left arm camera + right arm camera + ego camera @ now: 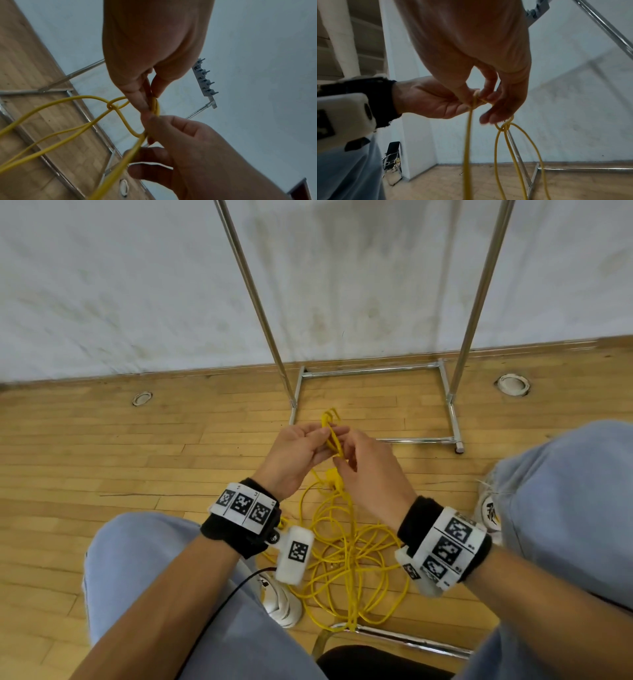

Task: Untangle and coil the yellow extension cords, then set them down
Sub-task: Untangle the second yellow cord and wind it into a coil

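Note:
A thin yellow extension cord (349, 559) lies in a loose tangle on the wooden floor between my knees. Strands rise from it to both hands. My left hand (325, 436) pinches a bunch of strands (155, 104) between thumb and fingers. Directly opposite, my right hand (342, 450) pinches the same bunch (476, 97), and the fingertips of the two hands nearly touch. A small knot (111, 106) where strands cross hangs just beyond the fingers, with loops (518, 148) dropping from it. A yellow plug (334, 477) dangles below the hands.
A chrome garment rack (373, 368) stands ahead against the white wall. A chair's metal frame (394, 638) runs under me, with cord lying against it. My white shoes (281, 601) (489, 511) flank the tangle. Two round floor sockets (142, 398) (512, 384) sit near the wall.

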